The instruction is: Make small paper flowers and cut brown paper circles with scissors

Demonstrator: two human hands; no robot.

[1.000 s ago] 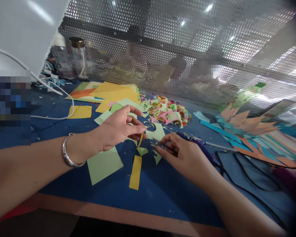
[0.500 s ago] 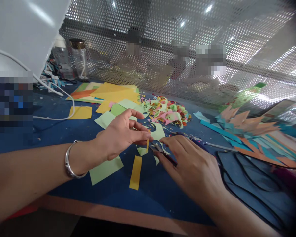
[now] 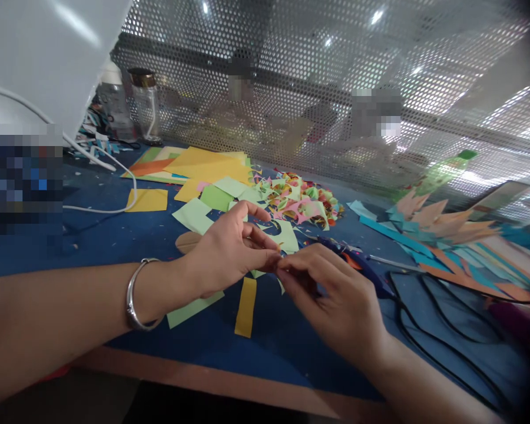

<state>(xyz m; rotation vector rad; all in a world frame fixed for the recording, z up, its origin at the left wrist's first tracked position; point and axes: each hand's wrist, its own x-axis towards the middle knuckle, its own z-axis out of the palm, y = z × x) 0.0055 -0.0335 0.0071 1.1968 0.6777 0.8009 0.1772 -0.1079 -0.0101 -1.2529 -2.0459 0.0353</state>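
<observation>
My left hand (image 3: 229, 250) and my right hand (image 3: 335, 297) meet fingertip to fingertip above the blue table (image 3: 269, 347). Both pinch a small thing between them; it is hidden by the fingers, so I cannot name it. A silver bangle (image 3: 136, 297) sits on my left wrist. Just below the hands lies a yellow paper strip (image 3: 246, 306). A pale green paper piece (image 3: 189, 309) pokes out from under my left hand. Scissors with a dark and orange handle (image 3: 357, 262) lie on the table behind my right hand.
A heap of coloured paper scraps (image 3: 302, 203) lies behind the hands, with yellow and orange sheets (image 3: 203, 165) at the back left. Blue and orange paper shapes (image 3: 437, 235) spread at the right beside black cables (image 3: 428, 306). A white cable (image 3: 97, 209), jars (image 3: 143, 103) and a perforated screen (image 3: 318, 76) stand behind.
My right hand has let the scissors go from in front of it and risen to meet my left fingertips. The small yellow strip in my left pinch is no longer visible.
</observation>
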